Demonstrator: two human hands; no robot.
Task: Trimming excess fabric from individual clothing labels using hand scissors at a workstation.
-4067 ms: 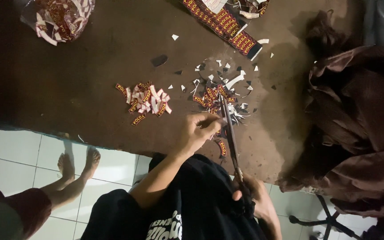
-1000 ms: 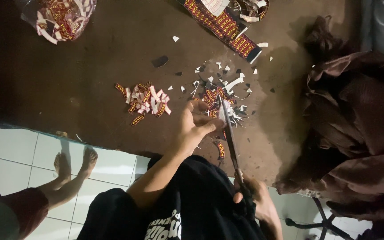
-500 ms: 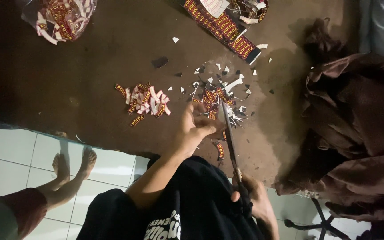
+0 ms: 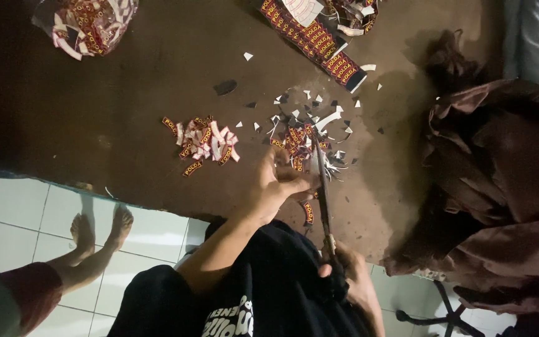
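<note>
My left hand (image 4: 276,187) pinches a small strip of red-and-yellow woven labels against the blades of long scissors (image 4: 323,187). My right hand (image 4: 352,282) grips the scissor handles near the table's front edge, in front of my black shirt. Just beyond the blades lies a heap of cut labels and white paper scraps (image 4: 302,136). A second, tidier pile of cut labels (image 4: 204,145) sits to the left. One single label (image 4: 307,213) lies beside the blades.
The dark brown table (image 4: 126,106) holds a long uncut band of labels (image 4: 319,40) at the far edge and a clear bag of labels (image 4: 88,25) at the far left. Crumpled brown cloth (image 4: 494,187) fills the right side. Another person's bare feet (image 4: 101,228) rest on white tiles.
My left hand's fingers have shifted slightly at the blades. The scissors, my right hand and the piles stay where they were.
</note>
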